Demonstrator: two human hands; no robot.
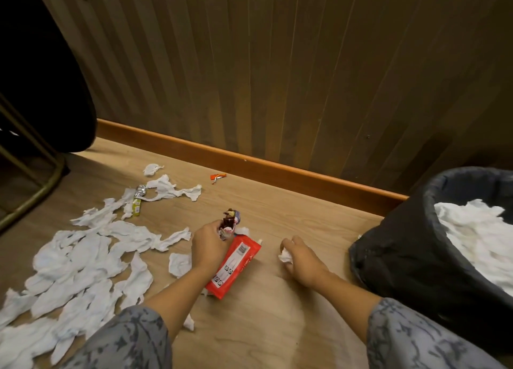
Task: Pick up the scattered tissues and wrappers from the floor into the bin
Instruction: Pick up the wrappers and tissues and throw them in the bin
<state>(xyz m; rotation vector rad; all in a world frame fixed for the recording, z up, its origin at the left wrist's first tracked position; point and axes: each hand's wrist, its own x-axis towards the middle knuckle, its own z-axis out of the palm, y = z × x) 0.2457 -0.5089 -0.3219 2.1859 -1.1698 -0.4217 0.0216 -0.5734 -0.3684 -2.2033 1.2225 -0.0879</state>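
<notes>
My left hand (208,247) grips a bunch of wrappers: a brown crumpled wrapper (229,221) sticks up from the fist and a large red wrapper (234,267) hangs below it. My right hand (301,259) is closed around a small crumpled white tissue (286,255), low over the floor. The black bin (410,246) with a dark liner stands at the right, holding white tissues (483,235). Several torn white tissues (91,257) are strewn across the wooden floor on the left.
A silver-and-green wrapper (138,199) lies among the far tissues, and a small orange wrapper (218,177) lies near the skirting board (249,162). A dark chair with a brass frame (33,199) stands at the far left. A wood-panelled wall runs behind.
</notes>
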